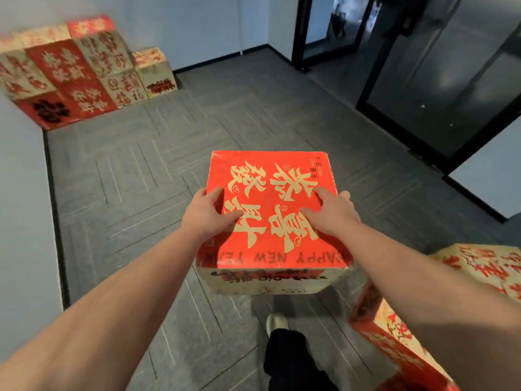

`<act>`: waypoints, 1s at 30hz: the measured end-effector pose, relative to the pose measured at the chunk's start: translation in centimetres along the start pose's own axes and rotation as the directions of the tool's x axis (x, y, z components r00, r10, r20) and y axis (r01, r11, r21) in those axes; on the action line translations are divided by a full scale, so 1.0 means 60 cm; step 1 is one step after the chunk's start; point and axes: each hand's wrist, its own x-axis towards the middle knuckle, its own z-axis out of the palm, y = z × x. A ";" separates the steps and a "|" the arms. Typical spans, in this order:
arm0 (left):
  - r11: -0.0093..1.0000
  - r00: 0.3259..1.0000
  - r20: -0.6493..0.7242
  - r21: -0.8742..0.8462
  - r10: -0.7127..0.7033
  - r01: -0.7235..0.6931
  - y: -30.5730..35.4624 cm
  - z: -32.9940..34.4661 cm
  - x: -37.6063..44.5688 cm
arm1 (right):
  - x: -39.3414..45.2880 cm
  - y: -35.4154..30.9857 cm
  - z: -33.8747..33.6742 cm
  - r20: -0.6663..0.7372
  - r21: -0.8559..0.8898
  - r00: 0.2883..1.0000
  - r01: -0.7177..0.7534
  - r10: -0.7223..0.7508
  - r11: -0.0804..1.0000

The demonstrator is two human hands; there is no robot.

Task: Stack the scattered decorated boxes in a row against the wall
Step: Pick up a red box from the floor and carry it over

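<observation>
I hold a red decorated box [270, 193] with gold characters and "HAPPY NEW YEAR" on its top, raised above the floor in the middle of the view. My left hand [207, 213] grips its left edge, thumb on the top face. My right hand [329, 211] grips the right edge, thumb and a finger on top. A stack of red and cream decorated boxes [81, 71] stands in rows against the far left wall, with a single lower cream box [155, 71] at its right end.
More decorated boxes [408, 320] lie on the floor at the lower right, close to my right forearm. Grey carpet tiles [158, 153] stretch between me and the stack. Black-framed glass doors [423, 66] run along the right. My leg and shoe [277, 324] show below the box.
</observation>
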 end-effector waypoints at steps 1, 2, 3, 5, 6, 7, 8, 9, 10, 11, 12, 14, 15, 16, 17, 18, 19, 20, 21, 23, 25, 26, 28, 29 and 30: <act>1.000 1.000 -0.004 -0.001 -0.016 0.016 -0.006 -0.003 0.031 | 0.037 -0.016 0.004 0.012 0.003 1.000 0.016 -0.016 1.000; 0.999 0.999 -0.012 -0.009 -0.039 0.039 -0.012 -0.008 0.064 | 0.075 -0.035 0.005 0.026 0.002 0.999 0.033 -0.033 0.999; 0.998 0.997 -0.023 -0.017 -0.067 0.067 -0.016 -0.015 0.097 | 0.113 -0.056 0.005 0.048 0.001 0.998 0.047 -0.047 0.999; 0.993 0.992 -0.034 -0.012 -0.121 0.121 -0.021 -0.038 0.164 | 0.185 -0.105 -0.001 0.091 0.011 0.994 0.065 -0.066 0.998; 0.991 0.990 -0.046 -0.003 -0.133 0.133 -0.025 -0.054 0.201 | 0.223 -0.134 -0.008 0.098 0.016 0.992 0.083 -0.084 0.996; 0.990 0.988 -0.060 0.000 -0.140 0.140 -0.031 -0.071 0.240 | 0.262 -0.165 -0.014 0.103 0.019 0.989 0.103 -0.104 0.995; 0.990 0.987 -0.073 0.002 -0.143 0.144 -0.037 -0.091 0.276 | 0.299 -0.197 -0.019 0.108 0.019 0.987 0.120 -0.121 0.993; 0.988 0.985 -0.083 0.001 -0.151 0.152 -0.046 -0.111 0.310 | 0.334 -0.230 -0.023 0.118 0.010 0.984 0.134 -0.134 0.991; 0.986 0.982 -0.096 -0.006 -0.164 0.164 -0.057 -0.130 0.342 | 0.366 -0.264 -0.024 0.125 0.000 0.981 0.152 -0.151 0.988; 0.984 0.978 -0.110 -0.012 -0.178 0.178 -0.068 -0.150 0.374 | 0.399 -0.299 -0.024 0.132 -0.007 0.977 0.172 -0.169 0.985; 0.981 0.973 -0.123 -0.013 -0.195 0.195 -0.081 -0.171 0.408 | 0.430 -0.336 -0.024 0.137 -0.012 0.973 0.190 -0.186 0.982; 0.976 0.965 -0.143 -0.021 -0.219 0.218 -0.110 -0.215 0.483 | 0.497 -0.413 -0.020 0.142 -0.019 0.964 0.228 -0.223 0.974; 0.975 0.963 -0.155 -0.031 -0.222 0.220 -0.125 -0.237 0.522 | 0.531 -0.451 -0.017 0.140 -0.022 0.959 0.250 -0.245 0.968; 0.976 0.961 -0.168 -0.038 -0.220 0.216 -0.142 -0.258 0.562 | 0.565 -0.488 -0.013 0.136 -0.023 0.956 0.266 -0.261 0.964; 0.976 0.961 -0.174 -0.042 -0.217 0.213 -0.158 -0.277 0.600 | 0.597 -0.523 -0.007 0.134 -0.023 0.954 0.272 -0.267 0.962; 0.977 0.961 -0.173 -0.045 -0.214 0.210 -0.173 -0.297 0.639 | 0.628 -0.557 0.000 0.133 -0.022 0.955 0.269 -0.264 0.963; 0.978 0.963 -0.170 -0.047 -0.208 0.203 -0.187 -0.319 0.681 | 0.660 -0.591 0.006 0.127 -0.019 0.958 0.262 -0.257 0.965; 0.980 0.966 -0.166 -0.043 -0.200 0.196 -0.199 -0.343 0.725 | 0.693 -0.626 0.009 0.116 -0.025 0.961 0.255 -0.251 0.967; 0.981 0.967 -0.168 -0.035 -0.193 0.190 -0.209 -0.368 0.768 | 0.727 -0.663 0.010 0.102 -0.037 0.964 0.251 -0.246 0.967; 0.984 0.968 -0.175 -0.033 -0.178 0.175 -0.231 -0.416 0.857 | 0.798 -0.733 0.009 0.070 -0.043 0.970 0.235 -0.231 0.971; 0.983 0.970 -0.160 -0.036 -0.183 0.180 -0.244 -0.452 0.931 | 0.859 -0.787 0.012 0.066 -0.065 0.971 0.233 -0.229 0.970; 0.982 0.970 -0.154 -0.041 -0.186 0.182 -0.250 -0.465 0.968 | 0.890 -0.810 0.013 0.067 -0.079 0.972 0.230 -0.225 0.970; 0.979 0.969 -0.144 -0.049 -0.201 0.196 -0.262 -0.487 1.044 | 0.958 -0.853 0.012 0.072 -0.102 0.975 0.216 -0.209 0.971; 0.978 0.968 -0.139 -0.051 -0.209 0.204 -0.267 -0.499 1.087 | 0.996 -0.876 0.010 0.081 -0.105 0.975 0.214 -0.207 0.971; 0.977 0.967 -0.138 -0.050 -0.213 0.208 -0.272 -0.510 1.132 | 1.037 -0.901 0.007 0.091 -0.098 0.974 0.218 -0.209 0.971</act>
